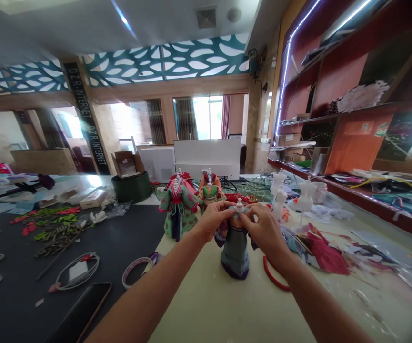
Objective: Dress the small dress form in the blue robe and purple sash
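A small mannequin in a grey-blue robe with a purple hem [236, 252] stands upright on the pale table in front of me. Both hands are at its neckline, just under the white knobbed neck [239, 206]. The fingers of my left hand [213, 218] pinch the collar on the left side. On the other side, my right hand [265, 226] has its thumb and fingers closed on the collar too. Close behind stand dressed mannequins, one in a green floral robe with pink trim [179, 209] and one in an orange and green outfit [209, 193].
Bare white mannequins [306, 197] and fabric scraps [325, 250] lie to the right. A red ring-shaped band [273, 276] is beside my right forearm. On the dark mat [130, 228] are a tape roll [134, 272], a charger with cable [78, 272] and a phone [80, 312].
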Tool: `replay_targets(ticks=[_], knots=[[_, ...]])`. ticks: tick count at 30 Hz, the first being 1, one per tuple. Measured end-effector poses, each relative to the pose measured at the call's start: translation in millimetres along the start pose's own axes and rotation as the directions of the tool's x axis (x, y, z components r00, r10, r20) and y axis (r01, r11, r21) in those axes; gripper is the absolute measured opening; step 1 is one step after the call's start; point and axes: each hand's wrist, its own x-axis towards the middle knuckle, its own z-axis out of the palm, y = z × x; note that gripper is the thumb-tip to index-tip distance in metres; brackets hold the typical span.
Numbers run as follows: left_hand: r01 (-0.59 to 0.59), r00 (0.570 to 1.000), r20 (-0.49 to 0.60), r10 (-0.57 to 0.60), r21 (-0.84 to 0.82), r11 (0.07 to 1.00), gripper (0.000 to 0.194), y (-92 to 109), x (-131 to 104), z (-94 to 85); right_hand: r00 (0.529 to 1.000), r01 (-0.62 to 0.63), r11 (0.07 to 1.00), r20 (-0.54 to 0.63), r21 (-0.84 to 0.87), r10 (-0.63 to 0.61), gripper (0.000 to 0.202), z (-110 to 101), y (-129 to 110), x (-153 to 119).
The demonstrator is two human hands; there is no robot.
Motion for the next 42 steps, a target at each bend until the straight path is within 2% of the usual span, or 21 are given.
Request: replay_targets(ticks=[5, 11, 18, 31, 42], knots=[[0.004, 1.000, -0.020, -0.004, 0.015, 1.000, 0.042, 3, 0, 2.4, 1.000, 0.010, 0.999, 0.020, 0.043, -0.011, 0.019, -5, 3, 0], [-0.001, 1.000, -0.016, 0.002, 0.023, 1.000, 0.042, 3, -1, 2.8, 1.000, 0.019, 1.000, 0.004, 0.005, -0.019, 0.016, -8, 5, 1], [0.007, 1.000, -0.016, -0.007, 0.020, 1.000, 0.042, 2, -1, 2.1, 0.995, 0.091, 0.990, -0.021, -0.109, -0.094, 0.012, -10, 3, 4], [0.017, 1.000, 0.011, -0.017, 0.052, 0.999, 0.043, 1, -3, 1.7, 0.959, 0.270, 0.950, -0.048, -0.158, -0.280, 0.011, -12, -1, -5], [0.002, 1.000, 0.008, -0.003, 0.064, 0.998, 0.039, 2, -1, 2.3, 0.974, 0.225, 0.973, -0.002, -0.056, -0.225, 0.010, -13, 0, -7]])
